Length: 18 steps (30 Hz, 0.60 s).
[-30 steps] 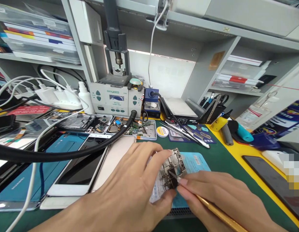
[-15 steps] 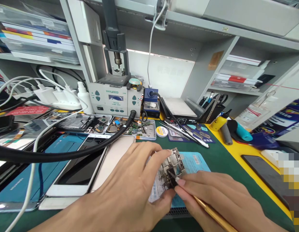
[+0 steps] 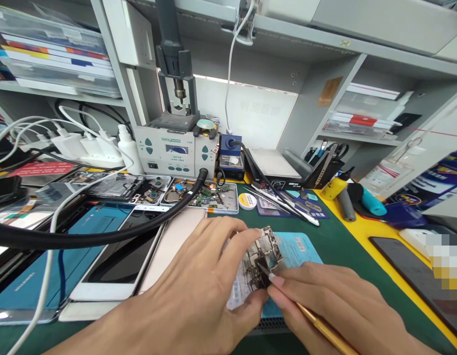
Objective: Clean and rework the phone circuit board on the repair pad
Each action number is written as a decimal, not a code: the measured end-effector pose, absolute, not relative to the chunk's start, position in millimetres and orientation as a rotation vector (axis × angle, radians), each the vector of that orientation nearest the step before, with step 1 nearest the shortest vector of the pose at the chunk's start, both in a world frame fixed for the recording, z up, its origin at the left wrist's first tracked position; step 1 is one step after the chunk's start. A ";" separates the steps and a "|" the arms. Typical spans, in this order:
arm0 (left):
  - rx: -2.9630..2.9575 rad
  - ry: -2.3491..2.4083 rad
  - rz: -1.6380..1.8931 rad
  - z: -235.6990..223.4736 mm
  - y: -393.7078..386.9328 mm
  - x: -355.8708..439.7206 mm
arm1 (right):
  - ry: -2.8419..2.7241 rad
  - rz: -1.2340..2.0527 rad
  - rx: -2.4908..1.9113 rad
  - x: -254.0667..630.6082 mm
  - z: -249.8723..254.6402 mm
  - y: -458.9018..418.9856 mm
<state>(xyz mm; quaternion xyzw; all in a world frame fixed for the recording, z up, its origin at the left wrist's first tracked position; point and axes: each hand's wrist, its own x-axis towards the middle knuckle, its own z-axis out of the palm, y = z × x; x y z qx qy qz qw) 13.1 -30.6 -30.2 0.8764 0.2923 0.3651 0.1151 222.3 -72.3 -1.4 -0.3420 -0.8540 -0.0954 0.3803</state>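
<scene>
A small phone circuit board (image 3: 271,246) is gripped at its edges between the thumb and fingers of my left hand (image 3: 202,276). It is tilted over a light blue sheet (image 3: 298,249) on the green mat. My right hand (image 3: 324,301) pinches a thin knife with a gold handle (image 3: 320,326). The knife's pointed metal blade (image 3: 264,268) reaches onto a dark patch on the board. My fingers hide the board's left edge, and whether the tip presses in cannot be seen.
Behind the hands stands a hot air station (image 3: 172,153), its black hose (image 3: 102,239) crossing the left side. A white phone (image 3: 117,251) and a blue phone back (image 3: 84,231) lie left. A parts tray (image 3: 231,199) and tweezers (image 3: 250,191) sit beyond; a dark phone (image 3: 402,271) lies right.
The blade has shifted very slightly on the board, and the gold handle has tilted a little. My left hand and the board stay in place.
</scene>
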 end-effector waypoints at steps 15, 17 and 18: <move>2.589 0.859 1.081 -31.0 -31.9 12.4 | -2.193 -0.205 -0.876 225.4 -1.8 -76.6; 2.590 0.858 1.085 -31.6 -32.7 11.8 | -2.202 -0.201 -0.888 225.6 0.0 -77.3; 2.590 0.855 1.085 -32.0 -33.3 11.5 | -2.205 -0.196 -0.887 225.6 0.8 -77.2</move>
